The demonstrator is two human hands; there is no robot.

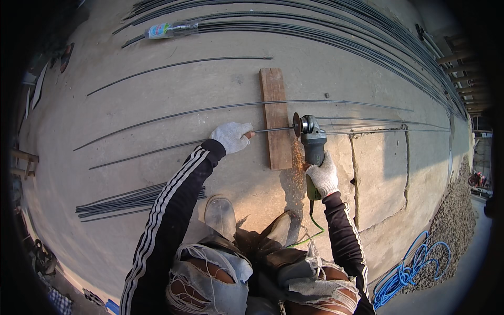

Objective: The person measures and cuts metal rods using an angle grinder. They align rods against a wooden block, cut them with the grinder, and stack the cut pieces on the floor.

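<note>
My right hand (324,176), in a pale glove, grips the body of an angle grinder (314,148). The grinder's disc (297,125) meets a steel rebar (274,129) that lies across a wooden plank (280,136). Orange sparks (298,165) stream from the disc toward my feet. My gloved left hand (231,137) closes round the same rebar, left of the plank. Just beyond, another rebar (199,109) crosses the plank. Thin bars (378,125) stretch away to the right of the disc.
Long rebar bundles (315,32) lie at the far side, with a plastic bottle (163,30) at one end. Short cut bars (123,202) are piled near my left. A green cord (315,224) trails by my shoe (220,216). Blue hose (401,275) and gravel (449,231) lie right.
</note>
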